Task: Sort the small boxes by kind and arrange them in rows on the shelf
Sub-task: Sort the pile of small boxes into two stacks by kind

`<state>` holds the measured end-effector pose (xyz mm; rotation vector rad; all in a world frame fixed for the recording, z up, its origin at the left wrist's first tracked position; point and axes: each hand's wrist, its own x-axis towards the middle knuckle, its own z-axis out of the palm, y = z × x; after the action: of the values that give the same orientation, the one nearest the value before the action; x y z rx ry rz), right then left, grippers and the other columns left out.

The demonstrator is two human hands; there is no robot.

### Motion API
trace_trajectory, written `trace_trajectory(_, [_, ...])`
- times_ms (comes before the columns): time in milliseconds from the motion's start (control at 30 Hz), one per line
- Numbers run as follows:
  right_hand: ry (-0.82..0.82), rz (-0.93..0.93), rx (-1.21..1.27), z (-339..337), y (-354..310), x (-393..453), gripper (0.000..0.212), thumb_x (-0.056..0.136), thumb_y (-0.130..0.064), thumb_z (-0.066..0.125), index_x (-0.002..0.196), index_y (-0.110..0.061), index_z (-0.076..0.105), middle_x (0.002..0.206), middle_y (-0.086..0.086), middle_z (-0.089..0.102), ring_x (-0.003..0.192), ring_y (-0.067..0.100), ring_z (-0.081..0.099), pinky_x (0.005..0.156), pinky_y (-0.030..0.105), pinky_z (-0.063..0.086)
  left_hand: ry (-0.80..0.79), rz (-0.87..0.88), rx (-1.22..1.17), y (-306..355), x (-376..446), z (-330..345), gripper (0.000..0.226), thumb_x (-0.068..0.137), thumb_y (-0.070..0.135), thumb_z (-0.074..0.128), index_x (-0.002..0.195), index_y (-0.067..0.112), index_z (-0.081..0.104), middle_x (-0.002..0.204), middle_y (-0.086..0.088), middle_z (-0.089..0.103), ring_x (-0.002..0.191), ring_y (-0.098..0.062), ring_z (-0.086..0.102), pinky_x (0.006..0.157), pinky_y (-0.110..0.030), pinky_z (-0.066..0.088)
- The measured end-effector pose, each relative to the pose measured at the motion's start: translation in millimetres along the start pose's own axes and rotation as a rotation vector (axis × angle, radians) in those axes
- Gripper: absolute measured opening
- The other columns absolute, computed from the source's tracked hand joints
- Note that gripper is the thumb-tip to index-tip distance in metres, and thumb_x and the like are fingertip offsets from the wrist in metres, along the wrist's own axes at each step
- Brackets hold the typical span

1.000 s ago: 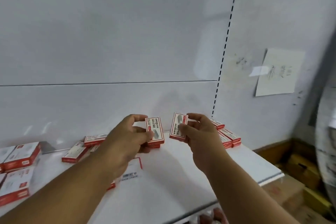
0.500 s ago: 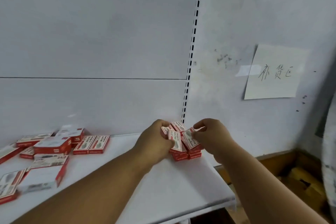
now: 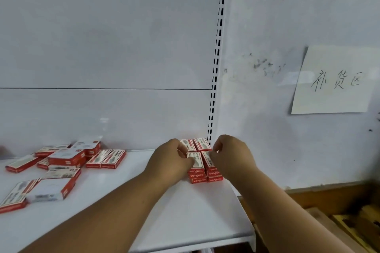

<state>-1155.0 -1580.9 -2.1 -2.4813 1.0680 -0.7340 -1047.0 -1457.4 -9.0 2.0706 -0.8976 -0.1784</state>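
fingers of both hands pinch flat rectangular cardboard boxes [image 3: 195, 160] atop stacks.

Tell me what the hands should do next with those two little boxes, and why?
Probably let go. The left hand and right hand each pinch a top box already lying flat on the front stacks at the shelf's right end. Loose boxes on the left wait for sorting.

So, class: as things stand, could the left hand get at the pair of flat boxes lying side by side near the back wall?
Probably yes. The left hand is busy on the stacked boxes, but only bare shelf lies between it and the pair.
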Motion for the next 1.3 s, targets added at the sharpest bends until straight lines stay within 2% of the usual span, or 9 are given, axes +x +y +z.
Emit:
trace_trajectory(133, [0.043, -0.085, 0.014, -1, -19, -2, 0.005, 0.09, -0.031, 0.058, 0.087, -0.026, 0.057, 0.095, -0.007, 0.059, 0.081, 0.012, 0.053, 0.061, 0.025, 0.036, 0.056, 0.055, 0.074, -6, -6, -15, 0.01, 0.086, 0.024, 0.064, 0.093, 0.028, 0.058, 0.087, 0.009, 0.067, 0.078, -0.014, 0.068, 0.072, -0.035, 0.056])
trace_trajectory(467, [-0.074, -0.299, 0.12, 43, -126, -16, 0.014, 0.088, -0.039, 0.061, 0.093, -0.026, 0.061, 0.1, -0.005, 0.061, 0.086, 0.014, 0.057, 0.071, 0.026, 0.043, 0.253, 0.082, 0.251, -62, -33, -112, 0.008, 0.087, 0.024, 0.06, 0.091, 0.031, 0.061, 0.089, 0.012, 0.064, 0.082, -0.009, 0.061, 0.07, -0.028, 0.052])
trace_trajectory(633, [-0.121, -0.343, 0.112, 78, -191, -27, 0.017, 0.088, -0.04, 0.06, 0.096, -0.025, 0.061, 0.102, -0.004, 0.061, 0.09, 0.015, 0.057, 0.072, 0.026, 0.042, 0.268, 0.054, 0.301, -109, -38, -170, 0.01, 0.086, 0.024, 0.06, 0.093, 0.032, 0.062, 0.088, 0.013, 0.065, 0.081, -0.007, 0.061, 0.069, -0.029, 0.052])
trace_trajectory(767, [-0.183, -0.329, 0.086, 102, -231, -30, 0.017, 0.088, -0.038, 0.062, 0.1, -0.025, 0.061, 0.106, -0.004, 0.061, 0.093, 0.016, 0.058, 0.079, 0.029, 0.049, 0.264, 0.042, 0.34, -144, -32, -209, 0.012, 0.086, 0.024, 0.061, 0.094, 0.033, 0.061, 0.089, 0.015, 0.064, 0.085, -0.007, 0.06, 0.077, -0.028, 0.052])
trace_trajectory(867, [-0.284, -0.315, 0.035, 119, -259, -26, 0.03, 0.087, -0.036, 0.065, 0.115, -0.024, 0.061, 0.115, -0.003, 0.061, 0.097, 0.017, 0.059, 0.08, 0.03, 0.052, 0.231, 0.054, 0.396, -168, -20, -233, 0.019, 0.086, 0.022, 0.061, 0.1, 0.035, 0.059, 0.101, 0.016, 0.063, 0.091, -0.008, 0.06, 0.079, -0.029, 0.053])
trace_trajectory(1000, [-0.414, -0.309, -0.092, 134, -287, -19, 0.036, 0.086, -0.035, 0.065, 0.117, -0.019, 0.061, 0.114, 0.001, 0.065, 0.096, 0.019, 0.062, 0.084, 0.032, 0.054, 0.033, 0.045, 0.436, -185, 1, -250, 0.041, 0.084, 0.024, 0.064, 0.123, 0.034, 0.054, 0.113, 0.009, 0.065, 0.092, -0.013, 0.064, 0.076, -0.033, 0.059])
trace_trajectory(1067, [-0.418, -0.318, -0.078, 140, -292, -18, 0.035, 0.083, -0.039, 0.068, 0.112, -0.02, 0.064, 0.11, -0.001, 0.066, 0.096, 0.017, 0.061, 0.087, 0.032, 0.054, -0.03, 0.067, 0.422, -191, 6, -252, 0.042, 0.083, 0.029, 0.061, 0.123, 0.038, 0.052, 0.11, 0.007, 0.068, 0.09, -0.012, 0.066, 0.077, -0.035, 0.059])
trace_trajectory(1167, [-0.365, -0.315, 0.116, 146, -286, -16, 0.034, 0.076, -0.033, 0.077, 0.106, -0.028, 0.063, 0.1, -0.013, 0.063, 0.088, 0.011, 0.062, 0.078, 0.025, 0.056, -0.03, 0.108, 0.337, -204, 12, -248, 0.043, 0.081, 0.035, 0.064, 0.12, 0.046, 0.05, 0.109, 0.01, 0.068, 0.087, -0.009, 0.067, 0.074, -0.034, 0.06])
trace_trajectory(1300, [-0.343, -0.314, 0.297, 150, -270, -15, 0.035, 0.077, -0.022, 0.079, 0.105, -0.031, 0.061, 0.097, -0.017, 0.062, 0.083, 0.008, 0.064, 0.065, 0.017, 0.057, 0.024, 0.193, 0.263, -217, 20, -247, 0.049, 0.079, 0.038, 0.075, 0.125, 0.04, 0.056, 0.112, 0.017, 0.056, 0.105, -0.009, 0.059, 0.084, -0.029, 0.057])
